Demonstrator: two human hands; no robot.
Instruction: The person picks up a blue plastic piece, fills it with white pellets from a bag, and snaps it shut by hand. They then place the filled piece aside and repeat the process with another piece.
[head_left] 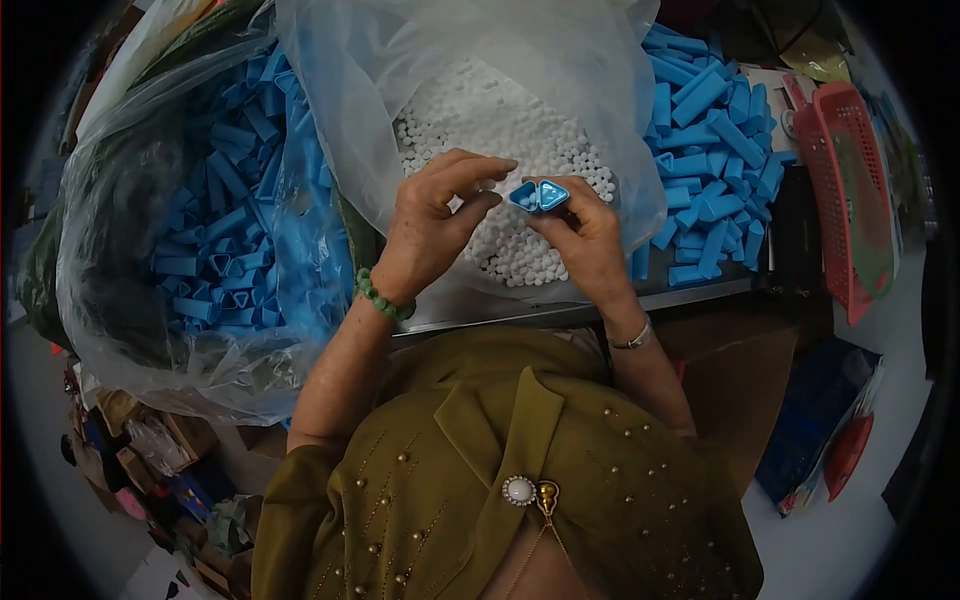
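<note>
My right hand (590, 235) grips a small blue triangular tube (523, 196) whose lid (552, 195) appears flipped open towards the right. A few white balls show inside its mouth. Just left of the tube is my left hand (435, 205), its thumb and index finger apart with nothing visible between them. Beneath both hands lies a heap of white balls (515, 255) on a clear plastic sheet (350, 100). A green bead bracelet (375, 295) is on my left wrist and a watch or metal band (633, 336) on my right.
At left, a large clear bag (110, 300) holds many blue triangular tubes (235, 180). More blue tubes (710, 150) are piled at right, beside a pink plastic basket (838, 200). The table's metal edge (480, 318) runs in front of my body. Boxes (180, 440) stand lower left.
</note>
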